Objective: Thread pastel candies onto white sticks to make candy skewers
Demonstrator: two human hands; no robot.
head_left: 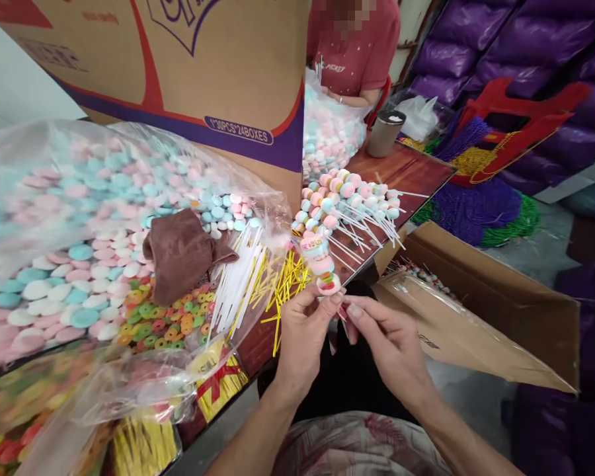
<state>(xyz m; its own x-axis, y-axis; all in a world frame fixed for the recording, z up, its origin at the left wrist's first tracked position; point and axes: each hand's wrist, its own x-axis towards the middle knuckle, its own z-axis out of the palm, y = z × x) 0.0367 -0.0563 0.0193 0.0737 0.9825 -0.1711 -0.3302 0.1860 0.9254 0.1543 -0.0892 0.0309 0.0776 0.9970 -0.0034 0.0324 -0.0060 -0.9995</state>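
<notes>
1. The left hand (301, 334) is pinching, with its grip pressed together, the lower end of a plastic-wrapped skewer of pastel marshmallows and coloured gummy rings (321, 263).
2. The right hand (389, 327) is pinching a small reddish strip (343, 311) just below it.
3. The skewer is pointing away from the person, near the glossy reddish-brown worktop (419, 170).
4. Shiny yellow strips (292, 279) are lying beside thin white sticks (238, 277).

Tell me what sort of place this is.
Most likely a small sweets-packing workshop: loose marshmallows are heaped near a bundle of white sticks, many marshmallow skewers lie farther back, and a large carton is printed with a piece-and-box count.
</notes>
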